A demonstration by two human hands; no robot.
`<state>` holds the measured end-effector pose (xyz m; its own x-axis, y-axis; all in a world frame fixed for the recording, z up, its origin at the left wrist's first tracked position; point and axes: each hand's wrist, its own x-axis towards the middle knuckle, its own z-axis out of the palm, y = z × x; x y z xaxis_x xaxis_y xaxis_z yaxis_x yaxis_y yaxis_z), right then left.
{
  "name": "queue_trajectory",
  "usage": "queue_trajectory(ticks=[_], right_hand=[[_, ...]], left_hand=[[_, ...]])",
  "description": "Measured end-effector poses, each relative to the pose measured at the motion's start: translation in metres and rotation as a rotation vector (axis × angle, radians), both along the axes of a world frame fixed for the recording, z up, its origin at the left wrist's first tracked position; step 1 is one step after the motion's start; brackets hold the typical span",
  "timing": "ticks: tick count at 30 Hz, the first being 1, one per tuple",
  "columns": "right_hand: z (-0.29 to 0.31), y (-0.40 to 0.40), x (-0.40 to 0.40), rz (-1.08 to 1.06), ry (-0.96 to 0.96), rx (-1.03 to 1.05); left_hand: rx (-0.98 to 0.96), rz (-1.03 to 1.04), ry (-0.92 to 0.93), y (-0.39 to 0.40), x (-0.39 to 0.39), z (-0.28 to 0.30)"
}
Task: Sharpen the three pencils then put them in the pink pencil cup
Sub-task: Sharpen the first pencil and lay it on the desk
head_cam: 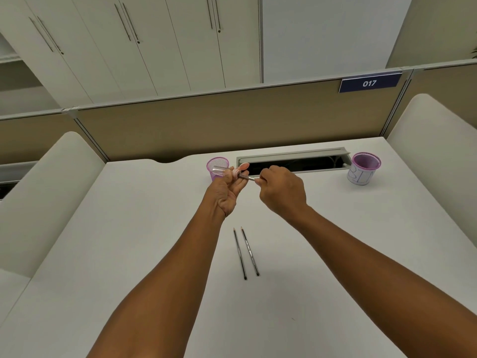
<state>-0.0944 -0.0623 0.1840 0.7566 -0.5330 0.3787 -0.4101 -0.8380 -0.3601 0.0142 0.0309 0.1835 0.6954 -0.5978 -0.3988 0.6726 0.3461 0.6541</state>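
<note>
My left hand (228, 192) holds a pencil sharpener (224, 171) with a clear shavings case and a pink end, raised above the desk. My right hand (280, 191) grips a dark pencil (246, 177) whose tip sits in the sharpener's pink end. Two more dark pencils (246, 253) lie side by side on the white desk nearer to me, tips pointing away. A pink mesh pencil cup (216, 164) stands just behind my left hand, partly hidden by the sharpener.
A second pink mesh cup (365, 167) wrapped in white paper with writing stands at the far right. An open cable slot (293, 161) runs along the desk's back edge. A tan partition (206, 125) rises behind, with white side dividers left and right.
</note>
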Motion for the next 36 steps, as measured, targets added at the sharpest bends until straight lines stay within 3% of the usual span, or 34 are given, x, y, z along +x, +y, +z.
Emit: queue_trajectory(ticks=[4,6,9,10,12,18,21,24,27,28,31,36], right_hand=[[0.010,0.006,0.001,-0.080,0.081,0.041],[0.023,0.003,0.007,-0.156,0.208,0.323],[0.038,-0.006,0.010,-0.171,0.206,0.985],[0.040,-0.007,0.009,-0.151,0.220,1.043],[0.041,-0.005,0.008,-0.085,0.224,0.986],[0.026,0.003,0.007,-0.032,0.157,0.261],[0.021,0.006,0.005,-0.024,0.186,0.106],[0.020,0.005,0.008,-0.062,0.261,0.302],[0.029,-0.002,0.007,-0.058,0.205,0.933],[0.032,-0.004,0.005,-0.044,0.216,1.037],[0.032,-0.009,-0.001,0.011,0.241,0.999],[0.018,-0.011,-0.004,0.058,0.190,0.767]], left_hand=[[-0.027,-0.024,0.007,0.003,0.001,-0.001],[-0.033,-0.044,-0.005,0.005,0.002,0.000],[-0.013,-0.066,-0.035,0.007,0.001,0.002],[-0.001,-0.063,-0.040,0.006,0.001,0.003],[0.014,-0.052,-0.038,0.006,0.003,0.004],[0.025,-0.052,-0.031,0.006,0.004,0.004],[0.002,-0.063,-0.019,0.005,0.004,0.001],[-0.015,-0.087,-0.022,0.005,0.005,0.000],[-0.024,-0.119,-0.036,0.007,0.002,0.002],[-0.019,-0.124,-0.038,0.008,0.002,0.001],[-0.017,-0.097,-0.023,0.008,0.002,0.000],[-0.061,-0.013,0.018,0.009,0.006,0.000]])
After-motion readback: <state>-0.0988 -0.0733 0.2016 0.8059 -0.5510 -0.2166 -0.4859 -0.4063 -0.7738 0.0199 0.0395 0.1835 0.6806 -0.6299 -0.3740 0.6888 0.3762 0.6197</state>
